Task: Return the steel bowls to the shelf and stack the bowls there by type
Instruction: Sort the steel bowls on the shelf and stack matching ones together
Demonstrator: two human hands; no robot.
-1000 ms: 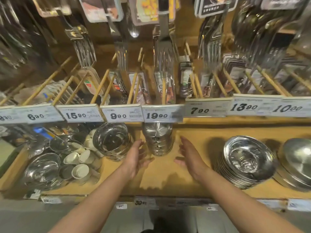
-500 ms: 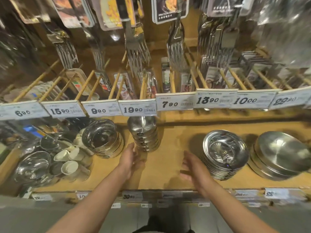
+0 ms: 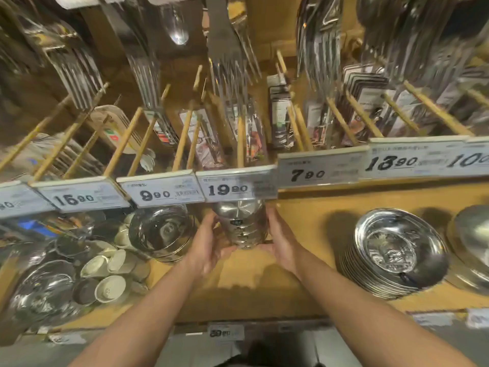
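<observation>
Both hands have closed in since a moment ago, when they hovered apart in front of the stack of small steel bowls [image 3: 244,225]; now they clasp it from either side. That stack stands upright on the wooden shelf [image 3: 304,215], directly under the price tag reading 19.90 [image 3: 236,187], its top partly hidden behind the tag. The left hand [image 3: 209,243] presses against the stack's left side with fingers reaching up along it and thumb curled toward the base. The right hand [image 3: 280,238] mirrors it on the stack's right side, fingers running up the bowls and thumb tucked in low. Both forearms stretch in from the bottom edge toward the stack.

Just left of the stack, and apart from it, sits a stack of wider steel bowls [image 3: 162,231], tilted so the shiny inside faces the viewer. Farther left of the stack lies a jumble of small pale cups [image 3: 111,276] and a steel strainer [image 3: 45,290]. Well to the right of the stack rests a leaning pile of shallow steel dishes [image 3: 397,250], and beyond it a pile of larger steel plates [image 3: 473,239] at the frame's edge. Above the stack, a row of price tags lines the upper rail, and packaged forks [image 3: 230,62] hang from wooden pegs.
</observation>
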